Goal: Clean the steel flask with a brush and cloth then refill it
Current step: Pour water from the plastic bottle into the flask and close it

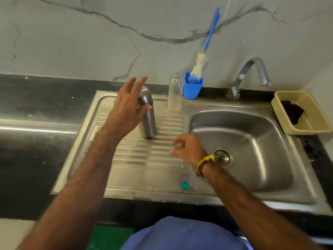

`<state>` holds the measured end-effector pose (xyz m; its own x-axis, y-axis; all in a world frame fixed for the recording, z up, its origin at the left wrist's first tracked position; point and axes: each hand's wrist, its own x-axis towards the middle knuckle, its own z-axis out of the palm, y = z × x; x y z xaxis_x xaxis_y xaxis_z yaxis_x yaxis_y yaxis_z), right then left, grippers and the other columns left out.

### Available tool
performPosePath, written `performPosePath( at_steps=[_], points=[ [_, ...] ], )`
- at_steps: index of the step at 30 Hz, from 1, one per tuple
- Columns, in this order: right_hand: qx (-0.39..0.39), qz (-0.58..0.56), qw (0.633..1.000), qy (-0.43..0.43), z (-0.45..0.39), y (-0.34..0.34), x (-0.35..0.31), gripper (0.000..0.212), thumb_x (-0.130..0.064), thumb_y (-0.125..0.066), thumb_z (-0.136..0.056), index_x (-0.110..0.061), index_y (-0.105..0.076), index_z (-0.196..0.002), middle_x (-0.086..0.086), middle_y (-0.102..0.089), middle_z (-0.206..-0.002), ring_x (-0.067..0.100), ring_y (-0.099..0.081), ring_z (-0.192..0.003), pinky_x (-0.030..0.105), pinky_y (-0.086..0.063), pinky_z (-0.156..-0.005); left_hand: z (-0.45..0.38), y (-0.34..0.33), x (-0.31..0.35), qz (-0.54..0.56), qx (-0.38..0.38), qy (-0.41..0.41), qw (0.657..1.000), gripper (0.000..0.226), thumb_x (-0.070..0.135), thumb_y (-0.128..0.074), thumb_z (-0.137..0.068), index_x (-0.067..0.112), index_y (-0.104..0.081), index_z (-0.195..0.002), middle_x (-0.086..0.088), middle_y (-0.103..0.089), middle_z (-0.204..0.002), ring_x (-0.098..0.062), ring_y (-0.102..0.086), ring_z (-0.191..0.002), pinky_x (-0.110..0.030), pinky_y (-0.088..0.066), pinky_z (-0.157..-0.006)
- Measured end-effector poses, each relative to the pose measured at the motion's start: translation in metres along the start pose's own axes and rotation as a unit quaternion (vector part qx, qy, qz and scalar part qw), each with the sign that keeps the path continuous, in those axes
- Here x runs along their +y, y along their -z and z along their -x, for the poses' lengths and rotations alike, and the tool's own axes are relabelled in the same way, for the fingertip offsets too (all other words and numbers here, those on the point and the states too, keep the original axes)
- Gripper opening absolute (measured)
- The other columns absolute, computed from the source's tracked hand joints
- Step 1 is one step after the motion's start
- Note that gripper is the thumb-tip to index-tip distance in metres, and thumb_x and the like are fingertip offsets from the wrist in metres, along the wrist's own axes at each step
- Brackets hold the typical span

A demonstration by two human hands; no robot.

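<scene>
Head view shows your tall brushed-steel flask [147, 114] upright on the drainboard's far edge; left hand [128, 109], fingers spread, holds nothing beside it, right hand [187, 150] relaxed, empty. Rigid, probably slippery: grip mid-body.

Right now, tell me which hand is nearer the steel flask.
Left. The left hand is right at the flask, fingers spread beside its upper part. The right hand hangs apart, lower right of its base, over the draining board.

Steel flask [148, 116] upright on ribbed drainboard [144, 159].
</scene>
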<state>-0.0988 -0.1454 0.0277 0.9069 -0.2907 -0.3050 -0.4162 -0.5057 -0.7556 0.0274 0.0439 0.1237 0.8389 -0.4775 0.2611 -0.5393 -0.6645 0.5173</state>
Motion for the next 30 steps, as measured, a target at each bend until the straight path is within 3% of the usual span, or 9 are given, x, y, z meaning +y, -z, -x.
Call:
performPosePath(
  at_steps=[4,7,10,13,16,21,25,27,30],
  points=[
    [-0.084,0.086,0.993,-0.007,0.032,0.003,0.036,0.032,-0.027,-0.086,-0.075,-0.015,-0.074,-0.101,0.001,-0.069,-0.09,0.015,-0.064,-0.082,0.03,-0.054,-0.078,0.013,-0.024,0.022,0.013,0.169,-0.057,0.984,0.064,0.018,-0.073,-0.091,0.012,-0.048,-0.149,-0.017,-0.04,-0.156,-0.033,-0.033,-0.147,-0.058,-0.032,-0.118],
    [-0.16,0.191,0.969,-0.001,0.044,-0.002,0.052,0.041,-0.039,-0.084,-0.076,-0.017,-0.071,-0.108,0.002,-0.066,-0.106,0.019,-0.061,-0.099,0.027,-0.046,-0.085,0.021,-0.049,0.038,0.039,0.244,-0.127,0.961,0.047,0.01,-0.072,-0.094,0.0,-0.058,-0.137,-0.02,-0.054,-0.145,-0.033,-0.045,-0.14,-0.051,-0.038,-0.116],
    [-0.168,0.24,0.956,0.031,0.048,-0.009,0.059,0.035,-0.033,-0.082,-0.075,-0.016,-0.073,-0.104,0.006,-0.067,-0.112,0.023,-0.061,-0.108,0.028,-0.045,-0.088,0.018,-0.077,0.047,0.085,0.21,-0.124,0.966,0.044,0.008,-0.072,-0.094,-0.001,-0.06,-0.136,-0.017,-0.058,-0.142,-0.031,-0.049,-0.138,-0.043,-0.038,-0.117],
    [-0.161,0.239,0.957,0.036,0.048,-0.005,0.066,0.023,-0.019,-0.075,-0.076,-0.014,-0.073,-0.098,0.008,-0.069,-0.108,0.027,-0.064,-0.103,0.03,-0.049,-0.084,0.006,-0.105,0.049,0.154,0.16,-0.028,0.975,0.055,0.011,-0.073,-0.092,0.003,-0.053,-0.142,-0.01,-0.057,-0.145,-0.023,-0.049,-0.138,-0.027,-0.034,-0.118],
    [-0.113,0.222,0.969,0.002,0.039,0.01,0.077,0.019,-0.015,-0.071,-0.076,-0.017,-0.073,-0.095,0.007,-0.069,-0.107,0.027,-0.065,-0.102,0.032,-0.052,-0.086,-0.015,-0.129,0.046,0.239,0.105,0.097,0.96,0.075,0.012,-0.077,-0.089,0.007,-0.037,-0.153,-0.005,-0.046,-0.154,-0.016,-0.042,-0.141,-0.034,-0.034,-0.12],
    [0.084,0.017,0.994,-0.071,0.015,0.063,0.084,0.006,-0.013,-0.081,-0.077,-0.014,-0.076,-0.081,-0.001,-0.071,-0.068,0.006,-0.062,-0.056,0.025,-0.056,-0.062,-0.076,-0.158,0.042,0.294,0.095,0.265,0.913,0.114,0.017,-0.09,-0.076,0.01,-0.014,-0.16,-0.009,-0.024,-0.167,-0.022,-0.028,-0.152,-0.032,-0.028,-0.123],
    [0.161,-0.27,0.944,-0.104,0.002,0.097,0.071,0.011,0.004,-0.076,-0.083,-0.002,-0.067,-0.081,0.006,-0.064,-0.066,0.014,-0.063,-0.05,0.029,-0.06,-0.053,-0.126,-0.175,0.039,0.352,0.121,0.34,0.864,0.127,0.019,-0.096,-0.067,0.02,-0.011,-0.161,-0.007,-0.02,-0.167,-0.023,-0.03,-0.15,-0.039,-0.033,-0.121],
    [0.178,-0.339,0.919,-0.092,-0.008,0.108,0.064,0.012,0.008,-0.075,-0.082,-0.002,-0.068,-0.08,0.003,-0.066,-0.064,0.012,-0.063,-0.054,0.025,-0.06,-0.057,-0.142,-0.185,0.034,0.352,0.138,0.332,0.864,0.121,0.021,-0.097,-0.065,0.023,-0.021,-0.159,-0.006,-0.031,-0.163,-0.022,-0.036,-0.146,-0.038,-0.036,-0.119],
    [0.188,-0.407,0.89,-0.085,-0.019,0.118,0.06,0.013,0.005,-0.077,-0.081,-0.006,-0.071,-0.08,0.002,-0.07,-0.064,0.015,-0.067,-0.063,0.026,-0.061,-0.068,-0.15,-0.193,0.028,0.322,0.156,0.314,0.88,0.078,0.027,-0.093,-0.069,0.017,-0.054,-0.136,-0.005,-0.062,-0.131,-0.026,-0.061,-0.121,-0.036,-0.053,-0.1]
  ],
)
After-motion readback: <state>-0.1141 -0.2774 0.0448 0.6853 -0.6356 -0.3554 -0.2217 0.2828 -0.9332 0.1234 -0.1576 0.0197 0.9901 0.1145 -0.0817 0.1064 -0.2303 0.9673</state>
